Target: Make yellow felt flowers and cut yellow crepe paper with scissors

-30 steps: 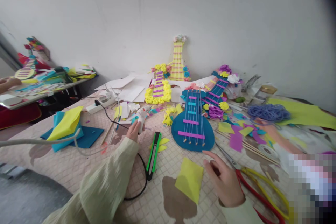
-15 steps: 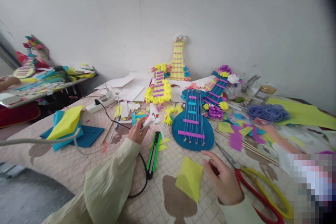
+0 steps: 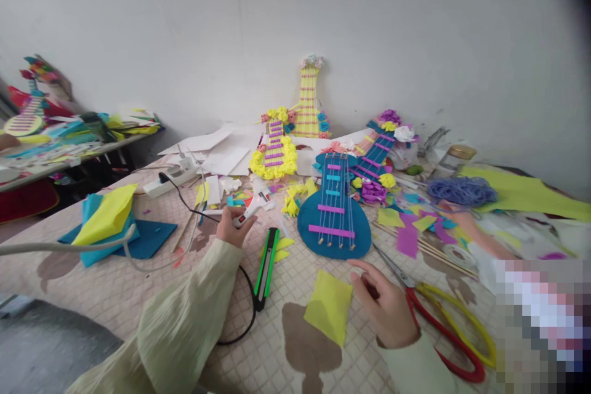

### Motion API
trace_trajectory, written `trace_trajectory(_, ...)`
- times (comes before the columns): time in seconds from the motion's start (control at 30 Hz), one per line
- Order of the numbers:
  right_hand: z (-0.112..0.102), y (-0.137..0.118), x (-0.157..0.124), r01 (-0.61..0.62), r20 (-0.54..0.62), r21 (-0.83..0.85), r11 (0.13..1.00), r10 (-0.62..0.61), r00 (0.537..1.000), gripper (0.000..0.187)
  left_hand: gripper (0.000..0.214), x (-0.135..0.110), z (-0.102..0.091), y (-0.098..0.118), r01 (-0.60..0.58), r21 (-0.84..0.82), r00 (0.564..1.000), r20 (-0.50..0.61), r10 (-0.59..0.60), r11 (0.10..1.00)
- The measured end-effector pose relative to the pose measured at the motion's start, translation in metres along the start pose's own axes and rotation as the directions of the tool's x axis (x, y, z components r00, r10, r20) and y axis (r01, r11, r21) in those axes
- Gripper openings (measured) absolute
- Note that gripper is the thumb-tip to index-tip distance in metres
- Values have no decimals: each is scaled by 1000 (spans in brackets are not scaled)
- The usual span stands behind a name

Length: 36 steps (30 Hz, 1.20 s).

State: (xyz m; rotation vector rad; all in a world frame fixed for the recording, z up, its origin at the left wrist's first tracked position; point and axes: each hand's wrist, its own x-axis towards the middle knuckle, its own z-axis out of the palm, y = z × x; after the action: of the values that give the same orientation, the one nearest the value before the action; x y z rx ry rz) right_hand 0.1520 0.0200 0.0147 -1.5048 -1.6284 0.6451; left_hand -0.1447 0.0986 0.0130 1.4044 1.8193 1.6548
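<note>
My left hand [image 3: 232, 226] is closed around the handle of a white glue gun [image 3: 258, 202], raised a little above the table, its black cord trailing below. My right hand [image 3: 386, 305] rests by the table with loosely bent fingers and the index finger stretched out; nothing shows in it. Beside its fingertips lies a yellow paper square [image 3: 329, 306]. A blue guitar-shaped craft [image 3: 335, 228] with strings and purple strips sits just beyond. Between my hands is a green utility knife [image 3: 266, 268]. Large scissors [image 3: 455, 329] with red and yellow handles lie partly behind my right hand.
Another person's hand [image 3: 455, 214] reaches in at right near blue-violet yarn [image 3: 462, 191]. Paper scraps and thin sticks lie around it. A power strip [image 3: 170, 177] and folded paper [image 3: 106, 218] are at left. Decorated guitars [image 3: 274, 151] stand by the wall. A cable crosses the left side.
My left hand has turned the glue gun, so its nozzle no longer points down toward the table. My right hand holds nearly the same pose. The whole view has shifted slightly.
</note>
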Motion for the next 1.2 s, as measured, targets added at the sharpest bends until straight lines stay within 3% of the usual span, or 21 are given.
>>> trace_trajectory(0.17,-1,-2,1,2,-22,-1,1000,-3,1000,35,38,4,6,-8,115,-181,986,142,-90,977)
trace_trajectory(0.43,0,-1,0,5,-16,-10,1000,-5,1000,34,43,1,6,-3,313,-386,928,320,-192,868)
trace_trajectory(0.6,-2,-3,0,-9,-34,-22,1000,8,999,35,47,2,6,6,378,-505,919,306,-249,776)
trace_trajectory(0.83,-2,-3,0,-27,-41,0,1000,27,999,35,27,4,0,18,482,-593,875,360,-323,644)
trace_trajectory(1.2,-3,-1,1,-29,-14,-32,999,28,999,34,19,5,3,17,525,-647,850,363,-382,553)
